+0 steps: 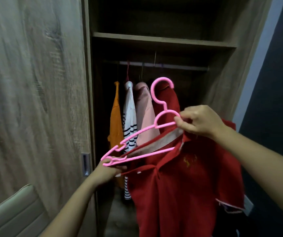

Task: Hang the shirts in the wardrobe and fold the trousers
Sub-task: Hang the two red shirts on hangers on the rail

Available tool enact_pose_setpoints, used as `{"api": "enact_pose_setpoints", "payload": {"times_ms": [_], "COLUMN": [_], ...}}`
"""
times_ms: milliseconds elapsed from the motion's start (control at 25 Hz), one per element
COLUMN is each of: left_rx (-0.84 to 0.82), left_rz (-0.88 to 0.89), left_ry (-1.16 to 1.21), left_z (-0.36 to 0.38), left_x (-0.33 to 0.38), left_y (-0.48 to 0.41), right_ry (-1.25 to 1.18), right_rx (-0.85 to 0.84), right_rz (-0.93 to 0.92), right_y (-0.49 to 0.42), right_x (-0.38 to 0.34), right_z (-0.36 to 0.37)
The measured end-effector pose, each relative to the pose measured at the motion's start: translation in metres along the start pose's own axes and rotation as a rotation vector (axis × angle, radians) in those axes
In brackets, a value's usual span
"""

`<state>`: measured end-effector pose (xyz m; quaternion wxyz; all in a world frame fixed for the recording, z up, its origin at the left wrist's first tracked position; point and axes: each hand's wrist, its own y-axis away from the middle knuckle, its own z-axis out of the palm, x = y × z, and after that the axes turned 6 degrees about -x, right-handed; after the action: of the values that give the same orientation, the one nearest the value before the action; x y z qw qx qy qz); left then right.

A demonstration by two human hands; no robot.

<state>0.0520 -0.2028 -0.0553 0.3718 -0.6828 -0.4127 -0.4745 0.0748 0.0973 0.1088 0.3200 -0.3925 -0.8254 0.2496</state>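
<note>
A red polo shirt (185, 182) with a small gold emblem on its chest was held up in front of the open wardrobe (222, 65), its collar spread open around the lower bar of a pink plastic hanger (137, 139). The hanger was tilted, its hook raised toward the rail (180, 67). Its left tip, together with the shirt's collar edge, was pinched in the closed fingers of the left hand (110, 165). Its neck and the other side of the collar were clamped by the right hand (199, 122), thumb and fingers pressed together. Behind, four garments were seen hanging from the rail, close beside one another: an orange shirt (116, 117), a white shirt with dark stripes (129, 124), a pale pink shirt (145, 113) and a second red shirt (169, 100). A bare shelf (163, 40) was seen above the rail, and a wood-grain sliding door (34, 82) with a recessed metal handle (85, 164) at the left.
</note>
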Motion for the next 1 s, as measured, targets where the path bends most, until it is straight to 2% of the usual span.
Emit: {"api": "enact_pose_setpoints", "payload": {"times_ms": [200,360,440,520,640,680,720,800,840,880,960,1000], "left_rx": [0.013,0.061,0.176,0.366,0.657,0.664,0.600,0.377,0.318,0.337,0.527,0.556], "left_rz": [0.061,0.177,0.176,0.168,0.258,0.364,0.490,0.691,0.728,0.726,0.669,0.632], "left_ry": [-0.229,-0.408,-0.500,-0.595,-0.759,-0.807,-0.863,-0.967,-0.970,-0.931,-0.915,-0.949], "left_z": [-0.043,-0.055,-0.052,-0.046,-0.022,-0.008,0.008,0.035,0.035,0.025,-0.004,-0.018], "left_x": [0.021,0.054,0.065,0.078,0.103,0.108,0.111,0.105,0.102,0.101,0.103,0.106], "left_y": [-0.001,-0.008,-0.010,-0.013,-0.013,-0.012,-0.008,0.005,0.009,0.011,0.005,0.000], "right_ry": [-0.030,-0.066,-0.020,0.041,-0.011,-0.072,-0.117,-0.172,-0.212,-0.262,-0.349,-0.382], "right_rx": [0.020,0.009,-0.014,-0.024,-0.024,-0.036,-0.044,-0.020,0.009,0.036,0.082,0.100], "right_rz": [0.019,0.046,0.056,0.109,0.344,0.406,0.444,0.464,0.460,0.454,0.431,0.422], "right_y": [0.028,0.037,0.040,0.039,0.020,0.013,0.008,0.006,0.009,0.013,0.016,0.016], "right_x": [0.018,0.026,0.023,0.012,-0.016,-0.022,-0.026,-0.023,-0.018,-0.013,-0.004,-0.003], "right_z": [0.013,0.015,0.016,0.020,0.023,0.024,0.023,0.021,0.019,0.016,0.013,0.012]}}
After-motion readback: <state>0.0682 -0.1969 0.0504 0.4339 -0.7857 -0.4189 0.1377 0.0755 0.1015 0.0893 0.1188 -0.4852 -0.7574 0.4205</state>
